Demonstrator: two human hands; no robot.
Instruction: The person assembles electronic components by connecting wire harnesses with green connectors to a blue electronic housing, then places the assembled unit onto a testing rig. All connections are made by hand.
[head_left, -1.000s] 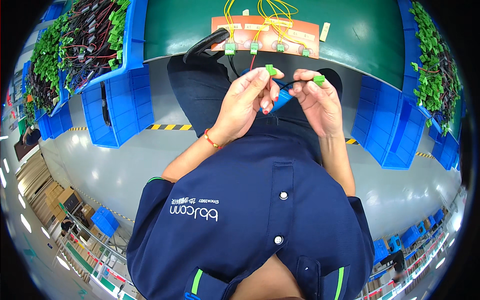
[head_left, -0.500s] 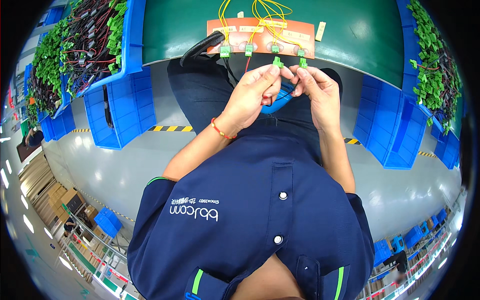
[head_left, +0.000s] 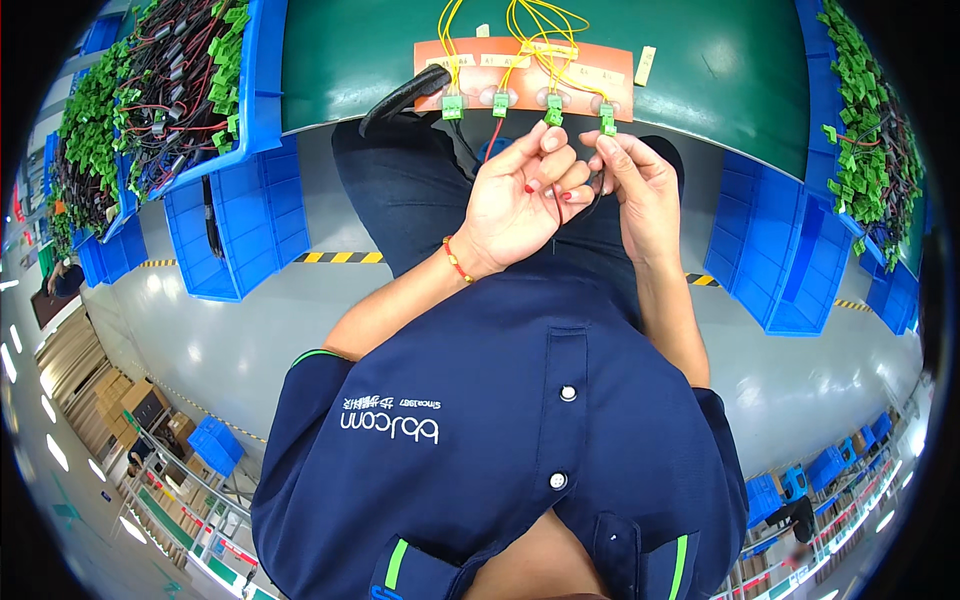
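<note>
An orange fixture board (head_left: 424, 52) with green sockets and yellow wires lies at the near edge of the green tabletop. My left hand (head_left: 520, 195), palm turned up, pinches a green terminal connector (head_left: 553, 117) against the third socket. Its other fingers curl around thin dark wires. My right hand (head_left: 640, 185) grips another green connector (head_left: 607, 128) at the rightmost socket, partly covered by my fingertips. Green connectors also sit at the two left sockets (head_left: 452, 107), with a black and a red wire (head_left: 493, 138) hanging from them.
A thick black cable sleeve (head_left: 400, 98) lies across the board's left end. Blue bins (head_left: 262, 90) full of green-ended wire harnesses stand left and right. More blue bins (head_left: 765, 240) hang lower on both sides. Small paper labels (head_left: 645, 66) are stuck on the tabletop.
Both hands have pushed their green connectors up from just below the board to meet its sockets. The left hand has turned and its lower fingers have spread a little around the wires.
</note>
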